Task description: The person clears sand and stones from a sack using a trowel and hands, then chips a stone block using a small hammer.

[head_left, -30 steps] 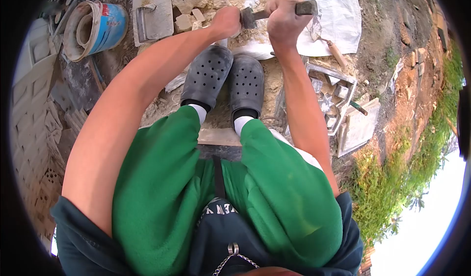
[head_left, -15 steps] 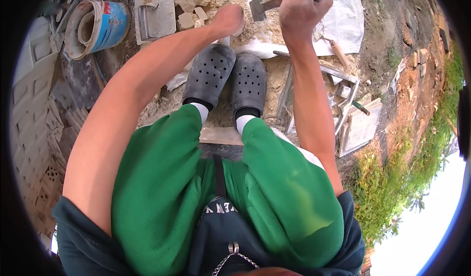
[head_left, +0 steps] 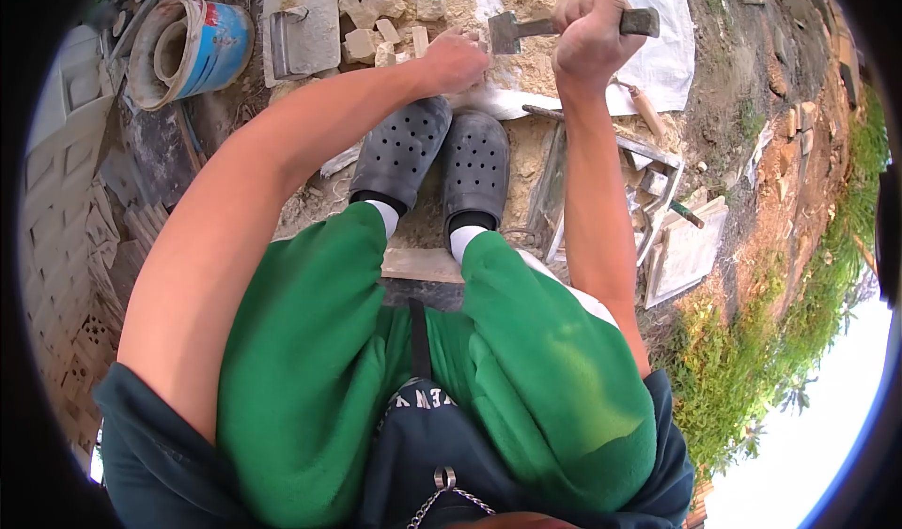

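My right hand [head_left: 592, 36] is wrapped round the handle of a hammer [head_left: 505, 35], whose flat metal head points left over the sandy ground. Just left of that head, my left hand [head_left: 458, 61] is low with its fingers bent together; what they hold, if anything, is hidden. Several pale stone blocks [head_left: 360, 12] lie to the left of it, and one small upright block [head_left: 420, 41] stands close to its knuckles. A white sheet [head_left: 672, 40] spreads beneath the sand and rubble on the right.
A blue and white bucket [head_left: 218, 50] stands at the upper left, near a dusty board [head_left: 324, 22] with a metal piece. On the right lie a wooden-handled trowel [head_left: 646, 111], a metal frame [head_left: 672, 167] and a leaning tile [head_left: 691, 252]. Grey clogs are on my feet.
The hammer and my right hand have moved right, away from my left hand. My left hand has shifted slightly right and down, and a small upright block now shows beside it.
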`<state>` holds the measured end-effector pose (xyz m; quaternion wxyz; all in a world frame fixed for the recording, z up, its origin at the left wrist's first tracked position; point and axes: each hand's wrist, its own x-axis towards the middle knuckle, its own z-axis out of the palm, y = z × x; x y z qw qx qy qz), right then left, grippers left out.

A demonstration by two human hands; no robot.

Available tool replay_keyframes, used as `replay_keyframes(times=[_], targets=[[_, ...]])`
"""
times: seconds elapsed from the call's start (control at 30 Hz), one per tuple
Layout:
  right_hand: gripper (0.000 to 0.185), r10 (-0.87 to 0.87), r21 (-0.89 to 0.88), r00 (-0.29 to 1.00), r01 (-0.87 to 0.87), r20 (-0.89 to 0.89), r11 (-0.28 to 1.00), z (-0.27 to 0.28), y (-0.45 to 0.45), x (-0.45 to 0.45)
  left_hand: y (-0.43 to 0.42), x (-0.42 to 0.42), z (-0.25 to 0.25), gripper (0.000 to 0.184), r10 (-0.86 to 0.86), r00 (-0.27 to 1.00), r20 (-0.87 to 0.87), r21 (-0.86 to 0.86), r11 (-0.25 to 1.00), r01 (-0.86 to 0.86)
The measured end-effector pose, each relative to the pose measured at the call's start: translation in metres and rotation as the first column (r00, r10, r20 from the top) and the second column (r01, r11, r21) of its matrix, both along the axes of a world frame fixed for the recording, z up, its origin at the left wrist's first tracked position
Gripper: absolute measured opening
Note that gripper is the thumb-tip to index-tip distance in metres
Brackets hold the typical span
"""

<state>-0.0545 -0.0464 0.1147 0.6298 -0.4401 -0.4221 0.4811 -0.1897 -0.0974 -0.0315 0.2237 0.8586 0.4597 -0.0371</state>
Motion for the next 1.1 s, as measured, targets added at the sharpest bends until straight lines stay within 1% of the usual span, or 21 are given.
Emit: replay_keyframes(times=[0.03,0.07,0.13,0.17,0.23,0.27,0.33,0.37,0.43,0.5,0.53,0.57,0.63,0.73,0.77,0.83,0.9,0.97,1.03,1.07,1.1], targets=[[0.044,-0.009,-0.002,1.0,0.009,-0.027,1.0,0.003,-0.001,0.004,0.0,0.002,-0.002,0.032,0.055,0.998,0.009,0.0,0.998,-0.055],[0.044,-0.009,-0.004,1.0,0.009,-0.026,1.0,0.006,-0.002,0.008,0.002,0.002,-0.004,0.032,0.055,0.998,0.011,-0.002,0.998,-0.055],[0.044,-0.032,0.004,0.998,0.032,-0.053,0.999,0.014,-0.002,0.01,0.008,0.0,0.002,0.035,0.349,0.93,0.113,-0.034,0.937,-0.347],[0.044,-0.03,0.005,0.998,0.031,-0.055,1.0,0.018,-0.003,0.009,0.011,-0.004,0.006,0.035,0.35,0.93,0.113,-0.032,0.937,-0.349],[0.044,-0.029,0.078,0.995,0.022,0.097,0.997,0.028,-0.006,0.007,0.014,-0.011,0.01,0.034,0.343,0.937,0.061,-0.167,0.929,-0.33],[0.044,-0.029,0.078,0.995,0.021,0.097,0.997,0.033,-0.009,0.007,0.013,-0.012,0.01,0.034,0.344,0.937,0.061,-0.166,0.929,-0.33],[0.045,0.034,0.058,0.999,-0.032,-0.036,0.998,0.04,-0.013,0.006,0.01,-0.013,0.006,0.031,0.454,0.879,0.144,-0.229,0.88,-0.417],[0.045,0.031,0.053,0.999,-0.029,-0.037,0.998,0.043,-0.015,0.006,0.008,-0.013,0.003,0.031,0.453,0.881,0.141,-0.233,0.88,-0.415],[0.046,0.139,0.127,0.986,-0.127,-0.094,0.984,0.05,-0.017,0.003,0.003,-0.013,0.0,0.028,0.518,0.826,0.223,-0.244,0.85,-0.467],[0.047,0.155,0.242,0.985,-0.168,0.072,0.956,0.01,-0.016,0.0,0.004,-0.013,-0.003,0.027,0.537,0.816,0.211,-0.276,0.834,-0.477],[0.047,0.143,0.217,0.981,-0.169,0.133,0.961,-0.002,-0.02,-0.01,0.006,-0.013,-0.003,0.026,0.558,0.805,0.202,-0.308,0.816,-0.489],[0.047,0.132,0.137,0.989,-0.14,0.064,0.981,-0.009,-0.018,-0.01,0.007,-0.011,-0.003,0.026,0.556,0.806,0.206,-0.306,0.818,-0.486],[0.046,0.197,0.14,0.98,-0.194,-0.004,0.971,0.0,-0.009,-0.005,0.005,-0.01,-0.001,0.024,0.594,0.773,0.222,-0.26,0.8,-0.54],[0.047,0.107,0.197,0.993,-0.095,-0.055,0.976,0.0,-0.014,-0.002,0.006,-0.01,0.0,0.018,0.665,0.711,0.228,-0.351,0.737,-0.577],[0.047,0.111,0.196,0.992,-0.098,-0.055,0.976,-0.001,-0.014,-0.002,0.006,-0.011,0.001,0.018,0.668,0.709,0.227,-0.353,0.734,-0.58],[0.046,0.218,0.252,0.975,-0.219,0.034,0.943,-0.001,-0.014,0.001,0.007,-0.012,-0.004,0.018,0.701,0.664,0.26,-0.361,0.708,-0.606],[0.047,0.165,0.165,0.978,-0.184,0.124,0.969,-0.005,-0.017,-0.013,0.009,-0.012,-0.005,0.018,0.701,0.671,0.242,-0.37,0.706,-0.604],[0.045,0.179,0.176,0.972,-0.205,0.15,0.963,0.001,-0.006,-0.012,0.01,-0.012,-0.006,0.019,0.708,0.673,0.215,-0.38,0.696,-0.61],[0.047,0.108,0.062,0.981,-0.12,0.159,0.991,0.022,-0.011,-0.012,0.009,-0.011,-0.007,0.019,0.724,0.645,0.245,-0.343,0.687,-0.64],[0.047,0.159,0.137,0.986,-0.163,0.042,0.977,0.025,-0.012,-0.009,0.008,-0.012,-0.008,0.019,0.729,0.641,0.24,-0.346,0.682,-0.645],[0.046,0.104,0.192,0.988,-0.125,0.116,0.973,0.027,-0.012,-0.006,0.009,-0.012,-0.01,0.02,0.729,0.647,0.225,-0.337,0.681,-0.65]])
